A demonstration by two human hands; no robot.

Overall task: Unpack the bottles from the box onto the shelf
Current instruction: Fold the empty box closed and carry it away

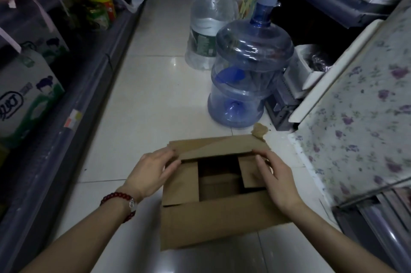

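A cardboard box (219,192) sits on the tiled floor (142,99) of a narrow aisle, between a shelf (66,103) on the left and a floral-covered surface (355,117) on the right. Its flaps are partly folded in, leaving a dark square opening in the middle; no bottles can be made out inside. The left hand (151,172), a red bead bracelet (120,202) on its wrist, rests on the box's left top edge with its fingers (169,161) curled onto the far flap (213,146). The right hand (278,181) lies on the right side, its fingers (262,161) pressed flat against the same flap's right end. Beyond the box stand a blue water jug (249,68) and a clear, plastic-wrapped one (206,19).
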